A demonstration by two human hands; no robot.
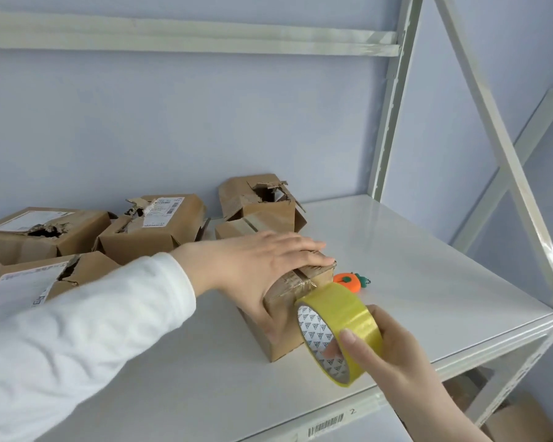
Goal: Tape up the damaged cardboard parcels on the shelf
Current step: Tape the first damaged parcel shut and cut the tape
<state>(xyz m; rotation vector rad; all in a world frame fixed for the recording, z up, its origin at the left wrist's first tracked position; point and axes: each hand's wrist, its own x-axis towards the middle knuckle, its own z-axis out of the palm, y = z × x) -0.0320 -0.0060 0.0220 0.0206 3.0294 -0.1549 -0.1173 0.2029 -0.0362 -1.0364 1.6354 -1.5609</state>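
One parcel (284, 341) near shelf edge (460, 355): left hand (262, 263) flat atop, right hand (387, 355) grips tape (339, 309).

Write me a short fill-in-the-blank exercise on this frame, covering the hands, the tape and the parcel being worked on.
The tape roll gripped by the right hand is ___ in colour.
The left hand presses down on the ___ of the small parcel.
The sleeve on the left arm is ___.
Missing words: yellow; top; white.
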